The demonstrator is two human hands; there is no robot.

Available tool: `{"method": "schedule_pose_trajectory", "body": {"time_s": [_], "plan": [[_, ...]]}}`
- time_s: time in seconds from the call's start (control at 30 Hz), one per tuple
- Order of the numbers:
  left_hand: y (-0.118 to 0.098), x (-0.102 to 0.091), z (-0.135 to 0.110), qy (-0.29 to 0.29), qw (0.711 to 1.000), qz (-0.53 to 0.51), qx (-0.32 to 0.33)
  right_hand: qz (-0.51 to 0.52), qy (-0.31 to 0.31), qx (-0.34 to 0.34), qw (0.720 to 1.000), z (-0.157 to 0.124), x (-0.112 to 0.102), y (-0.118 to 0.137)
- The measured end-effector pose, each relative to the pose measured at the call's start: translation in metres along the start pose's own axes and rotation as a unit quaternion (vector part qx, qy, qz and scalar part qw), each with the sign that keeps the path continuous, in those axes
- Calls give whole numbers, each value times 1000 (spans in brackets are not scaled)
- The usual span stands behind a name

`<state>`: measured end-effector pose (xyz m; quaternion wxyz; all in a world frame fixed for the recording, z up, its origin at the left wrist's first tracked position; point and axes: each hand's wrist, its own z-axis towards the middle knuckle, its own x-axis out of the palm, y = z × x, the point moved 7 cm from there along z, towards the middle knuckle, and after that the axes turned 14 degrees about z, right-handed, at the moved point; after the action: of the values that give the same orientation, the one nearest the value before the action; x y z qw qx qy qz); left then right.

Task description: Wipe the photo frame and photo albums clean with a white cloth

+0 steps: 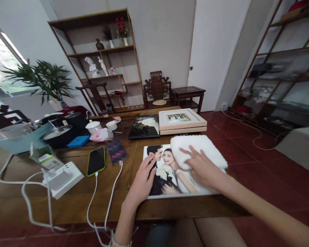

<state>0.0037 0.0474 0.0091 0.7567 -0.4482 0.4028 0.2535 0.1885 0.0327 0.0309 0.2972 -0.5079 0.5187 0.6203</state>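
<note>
A large wedding photo panel lies flat at the table's front edge, printed with a couple and white flowers. On its left side rests my left hand, fingers stretched out and pressing on the surface. A folded white towel covers the panel's upper right part. My right hand lies on top of this towel with its fingers spread, slightly blurred. Just behind the panel are a dark photo panel and a stack of light wooden picture frames.
Left on the wooden table are a green-cased phone, a white power strip with trailing cables, a blue box, dark pots and a white teapot. Past the table's right edge is red tiled floor.
</note>
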Motion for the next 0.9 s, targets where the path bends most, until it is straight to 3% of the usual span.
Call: {"method": "schedule_pose_trajectory", "body": {"time_s": [0.1, 0.2, 0.3, 0.5, 0.6, 0.73, 0.9], "plan": [[0, 1, 0, 2, 1000, 2, -4, -8, -19, -6, 1000, 28, -11, -9], [1, 1, 0, 6, 1000, 5, -8, -3, -9, -20, 1000, 32, -12, -5], [0, 0, 0, 3, 1000, 6, -5, 6, 19, -32, 999, 5, -2, 8], [0, 2, 1, 1, 1000, 6, 6, 3, 37, -84, 996, -78, 40, 36], [0, 2, 1, -3, 1000, 8, 9, 6, 50, -109, 993, -96, 50, 43], [1, 3, 2, 1, 1000, 20, 8, -3, 68, -91, 994, -77, 39, 45], [2, 3, 3, 3, 1000, 24, 8, -4, 17, -81, 997, -7, 12, 46]]}}
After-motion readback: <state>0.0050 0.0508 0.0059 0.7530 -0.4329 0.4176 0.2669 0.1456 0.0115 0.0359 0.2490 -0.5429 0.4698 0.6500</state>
